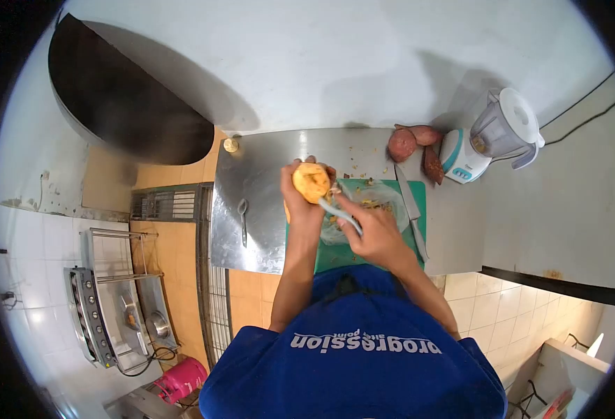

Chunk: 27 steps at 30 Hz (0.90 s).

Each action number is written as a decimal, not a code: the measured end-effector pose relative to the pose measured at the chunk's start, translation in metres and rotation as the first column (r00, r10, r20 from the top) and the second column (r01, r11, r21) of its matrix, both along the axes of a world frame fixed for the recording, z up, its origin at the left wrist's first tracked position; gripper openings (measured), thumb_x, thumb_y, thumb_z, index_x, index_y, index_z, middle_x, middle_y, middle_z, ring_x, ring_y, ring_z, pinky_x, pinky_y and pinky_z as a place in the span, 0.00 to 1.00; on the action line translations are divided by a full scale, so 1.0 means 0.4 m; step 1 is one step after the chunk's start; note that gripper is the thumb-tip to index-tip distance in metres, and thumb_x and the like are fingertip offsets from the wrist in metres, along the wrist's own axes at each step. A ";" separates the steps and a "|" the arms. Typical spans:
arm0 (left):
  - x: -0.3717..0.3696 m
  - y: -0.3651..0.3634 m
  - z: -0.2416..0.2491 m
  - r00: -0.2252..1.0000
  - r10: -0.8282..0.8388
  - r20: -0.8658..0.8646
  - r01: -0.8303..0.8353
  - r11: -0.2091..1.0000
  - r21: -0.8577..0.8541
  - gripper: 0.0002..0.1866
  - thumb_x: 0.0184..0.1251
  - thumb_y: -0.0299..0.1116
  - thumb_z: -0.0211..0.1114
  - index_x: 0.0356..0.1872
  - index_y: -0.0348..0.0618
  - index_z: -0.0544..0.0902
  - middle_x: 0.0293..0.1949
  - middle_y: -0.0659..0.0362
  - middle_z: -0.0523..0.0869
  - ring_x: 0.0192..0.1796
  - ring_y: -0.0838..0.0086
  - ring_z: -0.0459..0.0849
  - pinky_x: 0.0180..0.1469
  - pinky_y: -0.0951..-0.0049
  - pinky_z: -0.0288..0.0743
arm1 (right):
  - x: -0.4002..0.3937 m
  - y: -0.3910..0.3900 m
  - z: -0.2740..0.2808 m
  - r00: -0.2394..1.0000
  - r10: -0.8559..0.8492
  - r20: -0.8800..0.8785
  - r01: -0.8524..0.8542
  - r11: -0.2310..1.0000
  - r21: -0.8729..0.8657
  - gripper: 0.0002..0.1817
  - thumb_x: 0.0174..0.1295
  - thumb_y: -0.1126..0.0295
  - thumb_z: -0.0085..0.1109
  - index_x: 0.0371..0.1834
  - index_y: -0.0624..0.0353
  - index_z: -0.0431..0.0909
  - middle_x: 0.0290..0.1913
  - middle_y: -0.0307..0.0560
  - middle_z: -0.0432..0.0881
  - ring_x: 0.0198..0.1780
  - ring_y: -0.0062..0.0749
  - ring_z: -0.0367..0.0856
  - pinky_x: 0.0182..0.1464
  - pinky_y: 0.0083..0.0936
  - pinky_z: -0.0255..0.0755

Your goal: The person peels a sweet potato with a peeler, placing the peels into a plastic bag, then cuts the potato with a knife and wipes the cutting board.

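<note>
My left hand (299,202) holds up a partly peeled, orange-yellow sweet potato (311,181) above the steel table (265,174). My right hand (371,227) grips a white peeler (335,211) whose head rests against the lower right side of the sweet potato. Both hands hover over a green cutting board (413,195), on which lies a clear plastic bag (385,195) with peel scraps.
A large knife (411,209) lies on the board's right side. Unpeeled reddish sweet potatoes (411,143) sit at the table's far edge beside a white and teal blender (496,133). A second peeler (243,220) lies on the left of the table. A gas stove (112,307) stands at lower left.
</note>
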<state>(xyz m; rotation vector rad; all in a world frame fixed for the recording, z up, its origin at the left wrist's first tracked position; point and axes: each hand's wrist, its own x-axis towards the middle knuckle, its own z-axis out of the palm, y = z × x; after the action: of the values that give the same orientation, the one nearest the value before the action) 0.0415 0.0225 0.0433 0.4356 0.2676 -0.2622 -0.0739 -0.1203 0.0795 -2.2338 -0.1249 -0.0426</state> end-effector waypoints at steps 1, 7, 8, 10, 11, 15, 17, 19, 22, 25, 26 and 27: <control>0.004 0.003 0.012 0.999 0.038 -0.016 -0.039 0.996 -0.077 0.08 0.65 0.38 0.59 0.31 0.45 0.77 0.35 0.57 0.82 0.36 0.61 0.83 0.47 0.58 0.79 | -0.005 0.005 -0.018 0.999 0.035 -0.009 -0.034 0.998 0.053 0.29 0.67 0.62 0.59 0.74 0.45 0.73 0.32 0.66 0.84 0.34 0.63 0.84 0.43 0.52 0.76; 0.011 0.027 -0.011 0.996 0.047 -0.073 -0.056 0.990 -0.127 0.10 0.61 0.40 0.60 0.29 0.44 0.78 0.33 0.57 0.82 0.34 0.61 0.82 0.45 0.59 0.79 | -0.017 -0.008 0.009 1.000 0.020 -0.008 -0.020 0.999 0.035 0.29 0.67 0.62 0.59 0.73 0.48 0.74 0.32 0.65 0.85 0.34 0.63 0.84 0.44 0.53 0.76; 0.006 0.024 -0.015 0.998 0.044 -0.039 -0.048 0.992 -0.119 0.11 0.61 0.40 0.60 0.29 0.44 0.78 0.32 0.56 0.82 0.34 0.61 0.82 0.44 0.59 0.79 | -0.012 -0.010 0.025 1.000 -0.002 0.029 0.000 0.997 0.080 0.29 0.66 0.62 0.59 0.72 0.48 0.74 0.31 0.65 0.85 0.34 0.62 0.84 0.43 0.53 0.77; -0.014 -0.001 -0.001 0.999 0.032 -0.016 -0.033 0.998 -0.046 0.11 0.61 0.41 0.59 0.29 0.43 0.78 0.32 0.56 0.82 0.34 0.61 0.82 0.43 0.59 0.79 | 0.004 0.001 0.014 0.999 0.003 0.054 -0.003 1.000 -0.003 0.29 0.66 0.62 0.60 0.72 0.48 0.74 0.31 0.64 0.85 0.34 0.61 0.84 0.42 0.52 0.77; -0.017 -0.008 0.006 1.000 0.026 0.017 -0.026 0.999 0.030 0.12 0.61 0.41 0.59 0.29 0.43 0.78 0.32 0.56 0.82 0.35 0.61 0.82 0.42 0.59 0.78 | 0.012 0.006 0.004 0.996 0.017 0.089 -0.010 0.996 -0.083 0.29 0.66 0.62 0.60 0.72 0.47 0.75 0.30 0.63 0.85 0.33 0.60 0.85 0.41 0.51 0.77; 0.010 0.028 -0.001 0.993 0.118 -0.027 -0.121 0.986 -0.119 0.10 0.61 0.39 0.61 0.31 0.43 0.78 0.34 0.58 0.82 0.34 0.63 0.82 0.42 0.60 0.78 | -0.034 -0.004 -0.051 0.995 0.099 0.007 -0.097 0.982 -0.163 0.29 0.66 0.62 0.60 0.73 0.47 0.74 0.29 0.60 0.85 0.32 0.59 0.84 0.39 0.50 0.77; 0.018 0.032 0.014 0.991 0.129 -0.042 -0.132 0.986 -0.104 0.09 0.61 0.38 0.62 0.31 0.42 0.78 0.34 0.58 0.82 0.34 0.64 0.82 0.42 0.60 0.77 | -0.050 -0.004 -0.092 0.994 0.107 0.036 -0.101 0.985 -0.138 0.30 0.66 0.61 0.60 0.73 0.46 0.73 0.28 0.58 0.84 0.30 0.59 0.84 0.39 0.50 0.76; 0.010 0.033 0.017 0.995 0.097 -0.020 -0.098 0.995 -0.036 0.10 0.61 0.38 0.61 0.31 0.42 0.78 0.33 0.57 0.82 0.35 0.64 0.82 0.43 0.60 0.77 | -0.024 -0.010 -0.019 0.994 0.073 0.077 -0.067 0.994 -0.082 0.30 0.67 0.61 0.60 0.73 0.46 0.73 0.27 0.59 0.84 0.30 0.59 0.84 0.39 0.51 0.76; -0.009 0.014 0.017 1.000 -0.007 0.021 0.010 0.986 -0.166 0.10 0.61 0.38 0.61 0.31 0.41 0.78 0.33 0.56 0.82 0.36 0.64 0.82 0.45 0.60 0.78 | -0.009 0.012 0.005 0.994 0.017 0.105 -0.013 0.999 -0.031 0.29 0.67 0.61 0.60 0.73 0.47 0.74 0.27 0.60 0.84 0.31 0.59 0.84 0.39 0.51 0.76; -0.015 0.011 0.013 0.999 0.044 0.022 -0.041 0.990 -0.132 0.10 0.60 0.37 0.62 0.30 0.41 0.78 0.33 0.55 0.82 0.38 0.64 0.81 0.46 0.61 0.77 | -0.014 0.004 -0.022 0.995 0.045 0.094 -0.040 0.998 -0.053 0.28 0.67 0.61 0.60 0.72 0.49 0.75 0.28 0.61 0.84 0.32 0.60 0.84 0.40 0.51 0.76; -0.022 0.011 0.013 0.998 0.039 -0.044 -0.046 0.984 -0.173 0.10 0.59 0.37 0.63 0.30 0.40 0.78 0.33 0.55 0.82 0.38 0.64 0.81 0.46 0.62 0.76 | -0.021 0.001 -0.030 0.996 0.060 0.071 -0.056 0.997 -0.054 0.28 0.67 0.60 0.60 0.71 0.50 0.75 0.28 0.61 0.84 0.32 0.60 0.84 0.40 0.51 0.76; -0.021 0.009 0.007 0.998 0.045 -0.042 -0.052 0.983 -0.173 0.10 0.59 0.37 0.63 0.30 0.40 0.78 0.33 0.55 0.82 0.38 0.64 0.81 0.46 0.62 0.76 | -0.019 -0.002 -0.025 0.995 0.066 0.073 -0.062 0.997 -0.054 0.28 0.67 0.60 0.60 0.71 0.50 0.75 0.28 0.61 0.84 0.32 0.60 0.84 0.40 0.51 0.76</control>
<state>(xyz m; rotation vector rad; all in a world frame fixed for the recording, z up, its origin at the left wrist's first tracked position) 0.0332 0.0260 0.0463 0.2507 0.2894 -0.2444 -0.0814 -0.1212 0.0694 -2.2790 -0.2407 -0.0893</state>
